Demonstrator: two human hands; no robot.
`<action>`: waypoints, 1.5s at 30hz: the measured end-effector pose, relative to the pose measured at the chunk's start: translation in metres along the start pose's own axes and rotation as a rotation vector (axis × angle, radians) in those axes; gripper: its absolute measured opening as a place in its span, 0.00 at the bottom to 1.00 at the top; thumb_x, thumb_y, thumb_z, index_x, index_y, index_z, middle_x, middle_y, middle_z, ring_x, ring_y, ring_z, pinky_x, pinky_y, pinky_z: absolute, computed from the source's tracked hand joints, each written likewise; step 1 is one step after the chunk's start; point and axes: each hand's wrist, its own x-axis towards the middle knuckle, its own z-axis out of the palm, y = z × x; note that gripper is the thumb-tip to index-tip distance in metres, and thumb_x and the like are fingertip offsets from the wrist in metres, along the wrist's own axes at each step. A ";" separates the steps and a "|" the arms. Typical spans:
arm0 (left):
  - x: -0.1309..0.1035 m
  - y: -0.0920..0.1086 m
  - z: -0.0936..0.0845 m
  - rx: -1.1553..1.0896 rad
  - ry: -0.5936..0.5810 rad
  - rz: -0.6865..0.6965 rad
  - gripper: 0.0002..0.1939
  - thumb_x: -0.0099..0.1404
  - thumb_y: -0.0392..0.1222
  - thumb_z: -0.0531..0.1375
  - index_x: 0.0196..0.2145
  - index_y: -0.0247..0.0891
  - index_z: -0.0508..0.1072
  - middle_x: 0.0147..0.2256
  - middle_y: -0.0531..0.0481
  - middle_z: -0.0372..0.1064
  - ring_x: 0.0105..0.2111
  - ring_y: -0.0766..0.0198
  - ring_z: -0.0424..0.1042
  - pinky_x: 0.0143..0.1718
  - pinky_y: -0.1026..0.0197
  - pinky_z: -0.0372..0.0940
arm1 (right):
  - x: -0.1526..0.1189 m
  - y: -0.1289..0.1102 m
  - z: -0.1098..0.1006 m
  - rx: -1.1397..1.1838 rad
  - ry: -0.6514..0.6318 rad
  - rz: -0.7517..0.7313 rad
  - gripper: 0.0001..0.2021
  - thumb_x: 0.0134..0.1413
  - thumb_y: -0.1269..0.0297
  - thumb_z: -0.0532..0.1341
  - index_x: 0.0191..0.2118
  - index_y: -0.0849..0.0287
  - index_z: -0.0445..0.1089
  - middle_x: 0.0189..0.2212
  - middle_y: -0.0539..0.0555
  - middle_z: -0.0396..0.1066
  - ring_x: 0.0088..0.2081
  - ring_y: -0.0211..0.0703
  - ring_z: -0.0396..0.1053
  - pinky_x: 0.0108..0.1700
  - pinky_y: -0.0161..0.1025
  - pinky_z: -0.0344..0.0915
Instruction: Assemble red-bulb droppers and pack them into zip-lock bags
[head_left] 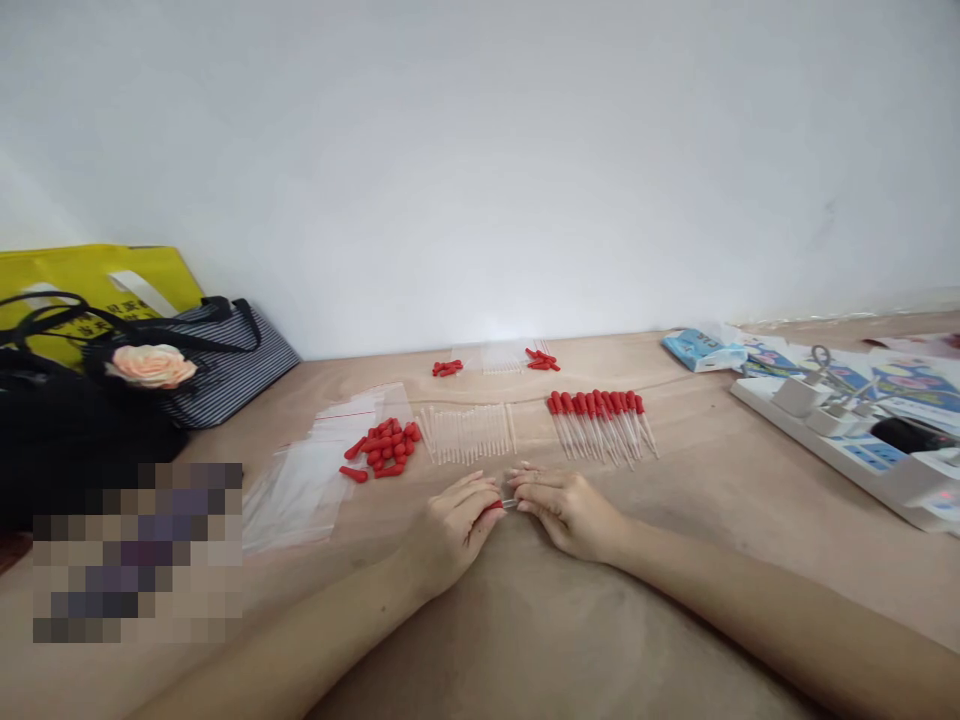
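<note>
Near the front middle of the table my two hands meet at a thin clear dropper tube (510, 503). My left hand (461, 515) is closed, pinching a red rubber bulb (495, 507) at the tube's left side. The fingers of my right hand (566, 508) are wrapped round the tube's other end and hide much of it. Left of my hands lies a pile of loose red bulbs (386, 448). Beyond them is a row of bare clear tubes (469, 435). To the right, droppers with red bulbs (600, 425) lie side by side.
Clear plastic bags (300, 495) lie at the left, beside a black bag (67, 430) and a striped bag (232, 365). Further back are small red bulb groups (448, 369). A power strip (847, 450) with plugs and a blue tissue pack (701, 350) are at the right.
</note>
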 end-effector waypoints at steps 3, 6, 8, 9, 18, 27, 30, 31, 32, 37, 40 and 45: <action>0.001 0.001 0.000 -0.002 -0.009 -0.012 0.07 0.63 0.35 0.51 0.34 0.35 0.68 0.33 0.48 0.73 0.36 0.65 0.72 0.47 0.56 0.66 | 0.002 0.001 0.001 0.029 -0.028 0.009 0.11 0.57 0.71 0.48 0.35 0.61 0.68 0.31 0.55 0.72 0.43 0.39 0.68 0.52 0.39 0.60; 0.001 0.000 0.001 -0.015 -0.016 -0.018 0.07 0.63 0.35 0.51 0.34 0.35 0.69 0.34 0.48 0.73 0.37 0.64 0.72 0.47 0.56 0.65 | 0.004 0.001 0.001 0.046 -0.029 0.023 0.11 0.57 0.70 0.48 0.34 0.60 0.68 0.31 0.54 0.72 0.43 0.39 0.68 0.52 0.40 0.60; 0.001 -0.002 0.001 -0.032 -0.013 -0.031 0.07 0.63 0.36 0.51 0.34 0.35 0.69 0.33 0.48 0.73 0.37 0.64 0.72 0.47 0.56 0.65 | 0.004 0.001 0.001 0.048 -0.024 0.040 0.12 0.57 0.70 0.48 0.35 0.59 0.68 0.31 0.54 0.72 0.44 0.39 0.68 0.53 0.40 0.59; 0.001 -0.004 0.001 -0.039 -0.009 -0.043 0.07 0.63 0.36 0.52 0.34 0.36 0.70 0.33 0.48 0.73 0.37 0.64 0.72 0.46 0.57 0.66 | 0.004 0.001 0.000 0.045 -0.023 0.049 0.12 0.57 0.70 0.48 0.35 0.59 0.69 0.32 0.54 0.72 0.44 0.39 0.67 0.53 0.40 0.59; 0.000 -0.011 -0.002 -0.039 -0.069 -0.074 0.08 0.63 0.36 0.51 0.34 0.39 0.70 0.32 0.51 0.74 0.37 0.62 0.72 0.46 0.52 0.63 | 0.002 0.007 -0.003 -0.073 0.014 0.018 0.11 0.57 0.68 0.50 0.38 0.60 0.69 0.37 0.55 0.71 0.46 0.42 0.64 0.50 0.41 0.61; 0.000 -0.011 -0.003 0.001 -0.116 -0.114 0.09 0.64 0.37 0.50 0.37 0.39 0.70 0.35 0.49 0.74 0.40 0.60 0.71 0.48 0.49 0.59 | 0.005 0.002 -0.009 -0.437 -0.008 -0.016 0.11 0.55 0.65 0.52 0.29 0.59 0.70 0.26 0.54 0.65 0.30 0.42 0.60 0.31 0.39 0.57; 0.000 -0.011 -0.004 0.036 -0.089 -0.154 0.13 0.61 0.41 0.54 0.44 0.38 0.67 0.43 0.45 0.70 0.45 0.57 0.67 0.48 0.49 0.60 | 0.004 0.002 -0.007 -0.480 -0.091 0.020 0.12 0.56 0.67 0.50 0.29 0.61 0.69 0.25 0.54 0.64 0.28 0.40 0.60 0.30 0.37 0.56; 0.000 -0.011 -0.005 0.048 -0.074 -0.185 0.17 0.60 0.42 0.56 0.47 0.38 0.64 0.46 0.43 0.67 0.47 0.56 0.65 0.48 0.50 0.60 | 0.004 0.003 -0.007 -0.485 -0.110 0.058 0.12 0.57 0.67 0.49 0.30 0.61 0.69 0.26 0.54 0.64 0.27 0.39 0.61 0.29 0.36 0.56; 0.000 -0.011 -0.006 0.060 -0.062 -0.221 0.21 0.58 0.43 0.57 0.50 0.38 0.62 0.48 0.42 0.64 0.48 0.55 0.63 0.48 0.50 0.60 | 0.004 0.006 -0.008 -0.485 -0.116 0.113 0.12 0.57 0.68 0.48 0.31 0.62 0.68 0.27 0.55 0.65 0.27 0.39 0.62 0.28 0.35 0.56; 0.001 -0.009 -0.008 0.080 -0.059 -0.306 0.22 0.58 0.41 0.56 0.50 0.41 0.59 0.49 0.43 0.60 0.48 0.54 0.62 0.48 0.50 0.60 | 0.008 0.032 -0.026 -0.407 0.029 0.511 0.10 0.54 0.71 0.49 0.41 0.64 0.64 0.33 0.58 0.68 0.31 0.41 0.66 0.32 0.35 0.58; 0.002 -0.008 -0.008 0.065 -0.091 -0.304 0.19 0.58 0.40 0.56 0.48 0.41 0.61 0.48 0.43 0.59 0.48 0.54 0.62 0.47 0.50 0.60 | 0.010 0.050 -0.042 -0.391 0.092 0.737 0.13 0.52 0.73 0.51 0.44 0.66 0.61 0.29 0.57 0.70 0.30 0.42 0.67 0.32 0.34 0.58; 0.002 -0.007 -0.007 0.059 -0.095 -0.313 0.17 0.57 0.40 0.56 0.46 0.42 0.62 0.49 0.44 0.58 0.47 0.54 0.62 0.46 0.49 0.61 | 0.009 0.068 -0.050 -0.417 0.103 0.914 0.13 0.51 0.70 0.53 0.43 0.65 0.62 0.28 0.57 0.71 0.31 0.43 0.67 0.31 0.34 0.56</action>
